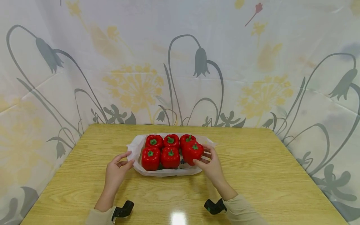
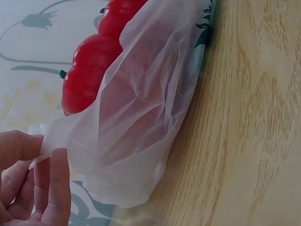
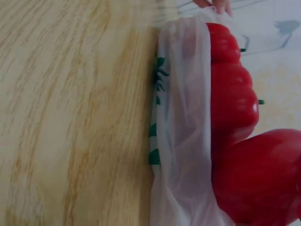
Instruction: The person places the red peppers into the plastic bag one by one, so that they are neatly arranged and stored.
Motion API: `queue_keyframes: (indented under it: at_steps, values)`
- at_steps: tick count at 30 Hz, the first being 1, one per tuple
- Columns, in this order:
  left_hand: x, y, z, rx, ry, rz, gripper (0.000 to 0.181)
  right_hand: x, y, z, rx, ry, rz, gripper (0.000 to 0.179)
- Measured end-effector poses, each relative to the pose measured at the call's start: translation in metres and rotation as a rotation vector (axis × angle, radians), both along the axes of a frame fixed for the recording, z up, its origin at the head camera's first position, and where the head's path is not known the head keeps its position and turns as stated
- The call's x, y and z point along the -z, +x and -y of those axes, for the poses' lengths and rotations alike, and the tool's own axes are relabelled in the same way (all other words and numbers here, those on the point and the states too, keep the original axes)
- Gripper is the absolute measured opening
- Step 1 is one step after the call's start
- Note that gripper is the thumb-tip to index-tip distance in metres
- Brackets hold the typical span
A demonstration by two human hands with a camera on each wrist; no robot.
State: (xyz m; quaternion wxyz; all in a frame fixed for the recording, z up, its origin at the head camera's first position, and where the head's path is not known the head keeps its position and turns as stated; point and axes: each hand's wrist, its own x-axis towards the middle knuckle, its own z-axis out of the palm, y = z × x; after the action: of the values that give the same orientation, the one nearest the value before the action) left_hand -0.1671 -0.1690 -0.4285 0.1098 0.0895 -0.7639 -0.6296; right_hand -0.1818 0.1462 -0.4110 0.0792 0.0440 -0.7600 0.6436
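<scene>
Several red bell peppers [image 1: 171, 157] with green stems sit in two rows inside a whitish translucent plastic bag [image 1: 166, 172], whose mouth faces up. My left hand [image 1: 116, 171] is at the bag's left end; the left wrist view shows its thumb and fingers pinching the bag's edge [image 2: 59, 141]. At the right end my right hand [image 1: 211, 165] grips the front-right bell pepper [image 1: 194, 153], thumb on the near side and fingers on the far right side. That pepper is raised and tilted above the others and partly covers the one behind it. The right hand is out of sight in the right wrist view.
The bag rests on a wood-grain table [image 1: 168, 193], with bare wood on both sides and in front. Behind and at both sides hangs a flower-printed cloth [image 1: 180, 93]. A dark wrist camera mount [image 1: 215, 207] is on each forearm.
</scene>
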Motion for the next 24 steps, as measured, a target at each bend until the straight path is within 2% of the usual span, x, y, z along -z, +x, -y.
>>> queue_keyframes:
  at_steps: [8, 19, 24]
  values:
    - [0.001, 0.0, 0.0, 0.001, 0.002, -0.007, 0.037, 0.007, 0.0, 0.002, -0.036, 0.052, 0.054, 0.058]
    - [0.002, 0.001, 0.0, -0.002, -0.001, -0.006, 0.037, 0.017, -0.004, 0.004, -0.065, 0.064, 0.064, 0.06]
    - [0.002, 0.001, 0.001, 0.0, 0.008, -0.006, 0.037, 0.022, -0.007, 0.005, -0.075, 0.106, 0.058, 0.062]
